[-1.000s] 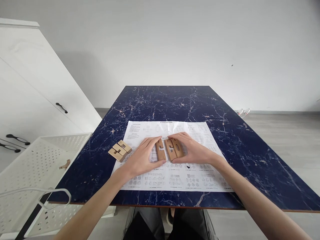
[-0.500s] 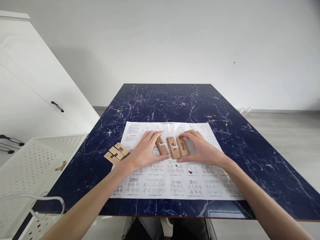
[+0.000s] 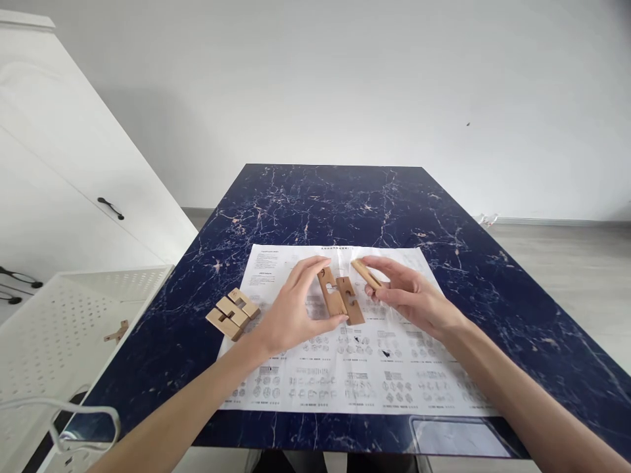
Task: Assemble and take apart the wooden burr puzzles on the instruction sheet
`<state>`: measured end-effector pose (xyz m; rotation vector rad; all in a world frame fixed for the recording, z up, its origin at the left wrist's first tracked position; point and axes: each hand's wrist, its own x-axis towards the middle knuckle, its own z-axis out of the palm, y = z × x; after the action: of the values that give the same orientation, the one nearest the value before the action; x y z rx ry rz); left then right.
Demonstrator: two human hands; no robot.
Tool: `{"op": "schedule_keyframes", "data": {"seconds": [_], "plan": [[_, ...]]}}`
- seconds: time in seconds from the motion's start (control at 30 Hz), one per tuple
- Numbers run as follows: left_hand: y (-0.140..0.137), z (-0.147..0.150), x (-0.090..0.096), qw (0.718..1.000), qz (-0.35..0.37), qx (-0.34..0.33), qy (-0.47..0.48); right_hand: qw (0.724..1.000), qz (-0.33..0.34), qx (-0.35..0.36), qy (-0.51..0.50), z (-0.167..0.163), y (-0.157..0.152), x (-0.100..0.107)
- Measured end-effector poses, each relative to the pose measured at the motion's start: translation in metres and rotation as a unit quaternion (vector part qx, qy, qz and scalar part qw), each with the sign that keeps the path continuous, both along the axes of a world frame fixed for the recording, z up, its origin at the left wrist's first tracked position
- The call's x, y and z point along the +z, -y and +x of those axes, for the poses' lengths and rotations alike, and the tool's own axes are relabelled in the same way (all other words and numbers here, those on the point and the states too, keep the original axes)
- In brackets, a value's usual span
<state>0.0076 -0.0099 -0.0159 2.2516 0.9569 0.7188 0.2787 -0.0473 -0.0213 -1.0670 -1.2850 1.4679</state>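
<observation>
**Both hands on wooden puzzle pieces, over the printed sheet**

Left hand (image 3: 290,312): fingers curled round the left edge of a notched wooden piece (image 3: 330,293), thumb at its near end, fingertips at the far end. Gripping it. A second notched piece (image 3: 351,302) lies flat, touching the first on the side away from the left palm. Can't tell whether the left thumb reaches that one too.

Right hand (image 3: 414,299): fingers pinched on a third wooden piece (image 3: 367,274), a narrow bar held tilted, raised off the sheet, its far end pointing up and towards the left fingertips. It sits just beside the two flat pieces, apart from them.

Under both hands: instruction sheet (image 3: 345,355), white, covered in small diagrams, lying flat on the dark blue marbled worktop (image 3: 345,197).

Outboard of the left wrist: an assembled wooden block (image 3: 231,313), interlocked pieces, sitting half on the sheet's edge, clear of the fingers.

Further out on that side, past the worktop edge: white perforated tray (image 3: 73,309) with one small wooden piece (image 3: 117,332) in it. Behind that, a white cabinet (image 3: 59,184) with black handles.
</observation>
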Motion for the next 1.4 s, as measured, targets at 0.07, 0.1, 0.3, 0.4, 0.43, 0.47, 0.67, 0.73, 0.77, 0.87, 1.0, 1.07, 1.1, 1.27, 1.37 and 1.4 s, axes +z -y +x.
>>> {"op": "schedule_keyframes", "data": {"seconds": [0.07, 0.1, 0.3, 0.4, 0.43, 0.47, 0.67, 0.73, 0.77, 0.87, 1.0, 1.07, 1.1, 1.27, 1.37, 1.4], "plan": [[0.001, -0.001, 0.001, 0.998, -0.031, -0.035, -0.035, 1.0, -0.023, 0.004, -0.015, -0.002, 0.0, -0.001], [0.001, -0.001, 0.001, 0.996, -0.041, -0.052, -0.053, 0.999, -0.029, 0.004, -0.028, -0.003, 0.0, -0.002], [0.0, 0.001, -0.006, 0.997, 0.018, 0.01, -0.079, 0.994, -0.053, 0.012, -0.096, -0.012, 0.002, 0.0], [0.001, 0.005, -0.01, 0.986, 0.082, 0.101, -0.107, 0.993, -0.061, 0.019, -0.095, -0.015, 0.004, 0.003], [0.001, 0.007, -0.011, 0.981, 0.096, 0.112, -0.123, 0.993, -0.061, 0.021, -0.094, -0.016, 0.004, 0.004], [0.002, 0.008, -0.012, 0.978, 0.108, 0.112, -0.138, 0.993, -0.06, 0.021, -0.094, -0.016, 0.004, 0.005], [0.0, 0.005, -0.007, 0.975, 0.133, 0.093, -0.154, 0.988, -0.094, -0.014, -0.124, -0.018, 0.004, 0.006], [0.0, 0.005, -0.004, 0.987, 0.07, 0.096, -0.111, 0.983, -0.109, -0.022, -0.144, -0.018, 0.003, 0.006], [0.001, 0.005, -0.001, 0.993, 0.019, 0.091, -0.079, 0.981, -0.112, -0.024, -0.156, -0.018, 0.002, 0.006], [0.008, 0.01, 0.008, 0.989, -0.146, 0.026, 0.019, 0.978, -0.109, -0.02, -0.179, -0.019, 0.0, 0.004], [0.017, 0.019, 0.015, 0.961, -0.258, -0.08, 0.067, 0.983, -0.094, 0.024, -0.156, -0.022, 0.002, 0.001], [0.018, 0.021, 0.014, 0.955, -0.273, -0.092, 0.076, 0.986, -0.075, 0.046, -0.139, -0.026, 0.005, 0.001], [0.018, 0.022, 0.013, 0.954, -0.275, -0.091, 0.08, 0.988, -0.064, 0.056, -0.127, -0.028, 0.007, 0.001], [0.014, 0.021, 0.009, 0.951, -0.279, -0.09, 0.097, 0.996, -0.011, 0.068, -0.054, -0.04, 0.018, 0.005], [0.013, 0.021, 0.008, 0.949, -0.283, -0.097, 0.102, 0.998, 0.042, 0.044, 0.015, -0.042, 0.021, 0.004], [0.013, 0.021, 0.007, 0.949, -0.283, -0.099, 0.102, 0.996, 0.063, 0.037, 0.05, -0.042, 0.021, 0.003]]}}
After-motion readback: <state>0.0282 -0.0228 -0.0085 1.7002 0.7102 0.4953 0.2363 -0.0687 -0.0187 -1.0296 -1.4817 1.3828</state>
